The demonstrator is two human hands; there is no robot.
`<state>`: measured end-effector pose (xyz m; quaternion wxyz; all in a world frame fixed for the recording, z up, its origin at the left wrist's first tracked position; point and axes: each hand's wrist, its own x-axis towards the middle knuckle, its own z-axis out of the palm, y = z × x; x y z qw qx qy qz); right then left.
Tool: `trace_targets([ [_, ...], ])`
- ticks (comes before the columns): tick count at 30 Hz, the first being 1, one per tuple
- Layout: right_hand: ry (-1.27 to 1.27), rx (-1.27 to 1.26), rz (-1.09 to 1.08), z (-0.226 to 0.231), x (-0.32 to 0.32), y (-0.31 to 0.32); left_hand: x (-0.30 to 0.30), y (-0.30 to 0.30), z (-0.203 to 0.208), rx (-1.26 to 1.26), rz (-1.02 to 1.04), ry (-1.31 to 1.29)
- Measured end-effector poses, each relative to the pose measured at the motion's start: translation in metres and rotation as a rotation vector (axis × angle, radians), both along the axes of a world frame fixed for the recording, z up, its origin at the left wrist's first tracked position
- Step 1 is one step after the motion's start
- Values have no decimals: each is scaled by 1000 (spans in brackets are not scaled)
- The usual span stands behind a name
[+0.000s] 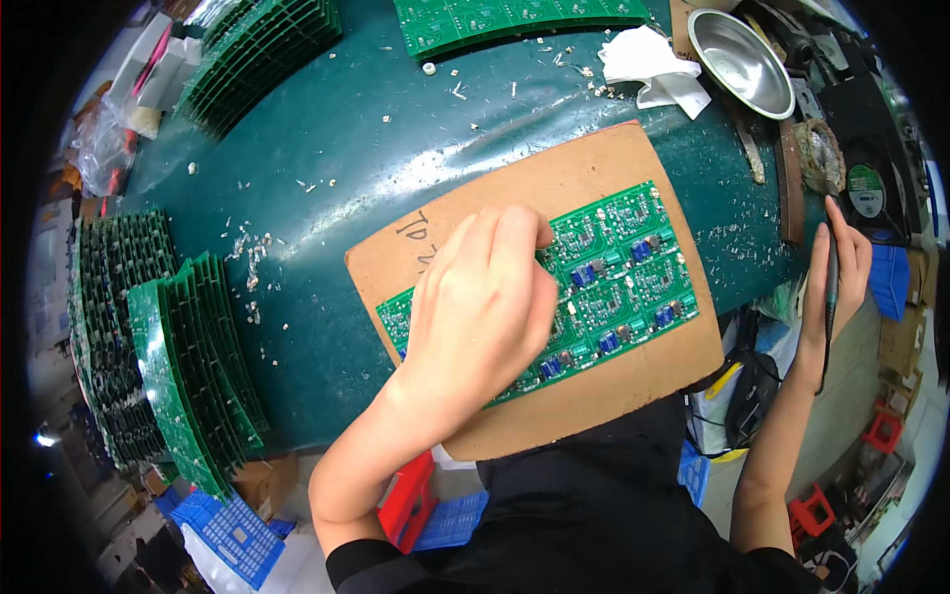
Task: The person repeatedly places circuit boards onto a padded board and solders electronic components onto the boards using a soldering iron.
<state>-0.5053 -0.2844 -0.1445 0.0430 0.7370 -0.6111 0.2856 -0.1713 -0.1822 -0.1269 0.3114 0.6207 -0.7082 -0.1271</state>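
Observation:
A green circuit board panel [599, 309] with blue parts and small white connectors lies on a sheet of brown cardboard [584, 168] at the table's front edge. Over the panel's left half, my left hand [485, 297] is closed with its fingers curled down. Whatever its fingertips hold is hidden behind the hand. At the far right, my right hand [851, 262] grips a soldering iron [832, 282] like a pen, its cord hanging down. The iron's front end points at a round, crusty tip-cleaning pad [818, 158]; contact cannot be made out.
Stacks of green boards stand at the left [178, 366], and another board stack [262, 59] is at the far left. More boards [515, 22] lie at the back. Clipped bits [252, 262] litter the green tabletop [317, 366]. A metal bowl [742, 61] and white tissue [653, 69] sit back right.

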Motion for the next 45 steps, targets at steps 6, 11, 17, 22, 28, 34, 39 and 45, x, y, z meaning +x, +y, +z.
trace_targets([
  [6, -600, 207, 237, 4, 8, 33, 26, 48, 34, -131, 448, 187],
  [11, -151, 98, 598, 3, 57, 69, 39, 110, 10, 88, 605, 22],
  [17, -821, 349, 487, -11, 75, 92, 18, 122, -17, -29, 612, 503],
  [22, -1223, 168, 825, 22, 89, 87, 30, 116, -21, -439, 417, 563],
  [28, -972, 19, 922, 41, 79, 79, 28, 103, -17, -143, 475, 617],
  [34, -923, -12, 860, 64, 100, 102, 32, 101, -18, -31, 518, 666],
  [39, -806, -80, 892, 76, 112, 109, 43, 101, -27, -150, 577, 585],
  [45, -793, -85, 942, 76, 112, 108, 56, 117, 30, -526, 141, 11],
])
